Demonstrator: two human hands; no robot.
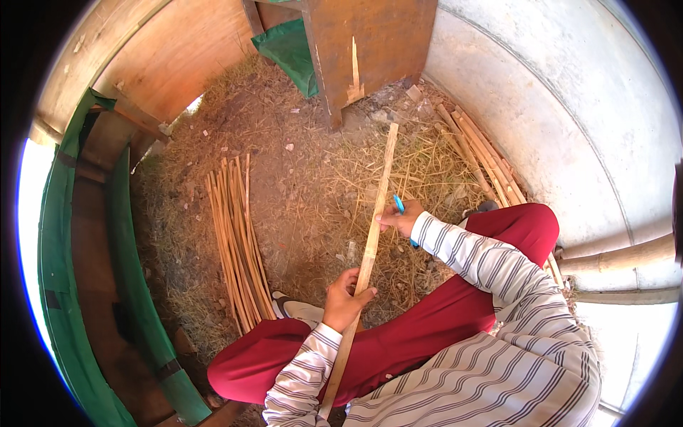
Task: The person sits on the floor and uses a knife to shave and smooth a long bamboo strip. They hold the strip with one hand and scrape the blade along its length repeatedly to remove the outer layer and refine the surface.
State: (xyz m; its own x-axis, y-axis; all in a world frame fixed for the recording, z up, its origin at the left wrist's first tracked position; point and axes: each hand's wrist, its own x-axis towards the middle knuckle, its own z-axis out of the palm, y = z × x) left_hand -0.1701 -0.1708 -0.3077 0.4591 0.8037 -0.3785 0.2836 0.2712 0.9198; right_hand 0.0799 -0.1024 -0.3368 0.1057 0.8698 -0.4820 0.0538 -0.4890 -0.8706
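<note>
Seated on the straw-strewn ground in red trousers and a striped shirt, the person I am watching from afar grips a long bamboo strip point(368, 250) across the lap, its near end running under the left forearm and its far end pointing toward a wooden cabinet point(370, 43). The left hand point(344, 301) is closed round the strip's lower part, wrist bent inward. Farther up, the right hand point(400, 218), arm stretched forward, pinches a blue-handled knife point(400, 206) against the strip's edge; its blade is too small to make out. I judge the shaving or splitting of the strip to be under way, and the next stroke calls for a steady left-hand hold. Beyond lie a bundle of thin slats point(237, 242) at left and thicker bamboo poles point(484, 156) along the wall at right.
</note>
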